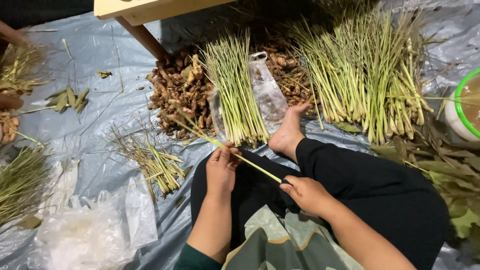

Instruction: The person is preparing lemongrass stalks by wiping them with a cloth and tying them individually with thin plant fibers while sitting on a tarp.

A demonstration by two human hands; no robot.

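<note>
Green lemongrass stalk lies across the lap, pinched by the left hand near its leafy end and the right hand at its base; steady pulls probably strip cleanest.

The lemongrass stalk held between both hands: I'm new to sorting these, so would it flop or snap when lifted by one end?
The lemongrass stalk spans straight between the left hand and right hand, so it is probably fairly stiff. It looks thin, so likely light. Its leafy tip droops slightly past the left hand, so that end may bend.
</note>
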